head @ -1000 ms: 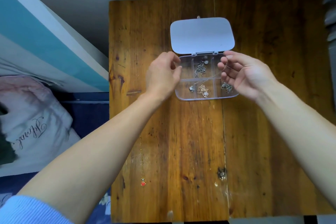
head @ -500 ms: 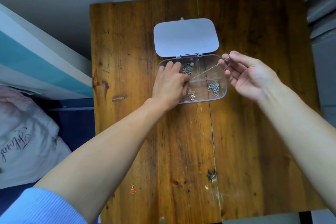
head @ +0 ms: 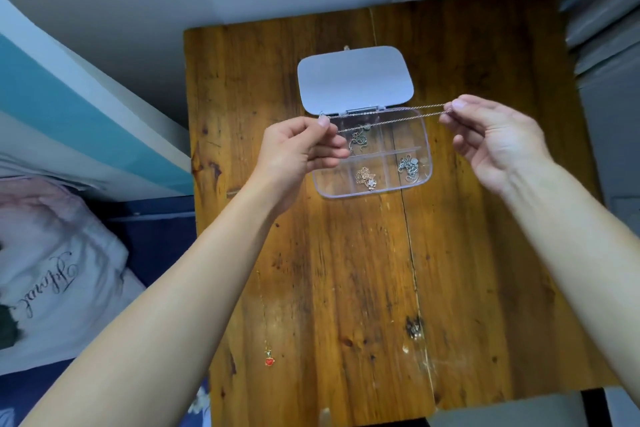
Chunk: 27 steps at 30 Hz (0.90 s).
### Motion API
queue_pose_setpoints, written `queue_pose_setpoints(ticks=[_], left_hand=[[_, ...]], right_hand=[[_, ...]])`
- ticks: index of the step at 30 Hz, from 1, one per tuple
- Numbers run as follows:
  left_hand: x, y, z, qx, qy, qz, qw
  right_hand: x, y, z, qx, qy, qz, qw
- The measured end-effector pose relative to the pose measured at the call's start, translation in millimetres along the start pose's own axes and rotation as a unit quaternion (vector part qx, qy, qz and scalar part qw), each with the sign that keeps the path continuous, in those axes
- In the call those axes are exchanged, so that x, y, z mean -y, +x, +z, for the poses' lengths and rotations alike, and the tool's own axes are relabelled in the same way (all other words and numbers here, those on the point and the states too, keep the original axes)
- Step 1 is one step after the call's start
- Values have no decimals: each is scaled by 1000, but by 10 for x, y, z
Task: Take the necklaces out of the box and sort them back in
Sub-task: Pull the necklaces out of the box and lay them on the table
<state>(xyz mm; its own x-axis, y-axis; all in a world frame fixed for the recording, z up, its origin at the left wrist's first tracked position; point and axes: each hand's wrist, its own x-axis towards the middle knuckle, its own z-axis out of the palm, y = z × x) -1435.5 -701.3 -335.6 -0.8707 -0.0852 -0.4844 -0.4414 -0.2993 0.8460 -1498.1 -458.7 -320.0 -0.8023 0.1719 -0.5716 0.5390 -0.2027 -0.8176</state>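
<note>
Now the left hand (head: 298, 149) and right hand (head: 491, 139) each pinch one end of a necklace (head: 388, 116), stretched above the open box (head: 424, 163).

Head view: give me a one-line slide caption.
Left hand and right hand stretch a thin silver chain necklace taut above the open clear plastic compartment box on the wooden table.
</note>
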Motion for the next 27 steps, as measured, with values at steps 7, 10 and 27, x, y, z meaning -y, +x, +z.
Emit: queue_pose_setpoints(ticks=[7,10,27], left_hand=[[70,-310,-228,-98,-71,-23,992],[104,-406,-335,-131,-144,-53,979],[490,-531,-880,28,383,-123,915]], right_hand=[[-347,-569,58,-9,-15,22,1000],[-655,-883,67,3,-20,72,997],[-2359,-2178,40,79,-446,63,889]])
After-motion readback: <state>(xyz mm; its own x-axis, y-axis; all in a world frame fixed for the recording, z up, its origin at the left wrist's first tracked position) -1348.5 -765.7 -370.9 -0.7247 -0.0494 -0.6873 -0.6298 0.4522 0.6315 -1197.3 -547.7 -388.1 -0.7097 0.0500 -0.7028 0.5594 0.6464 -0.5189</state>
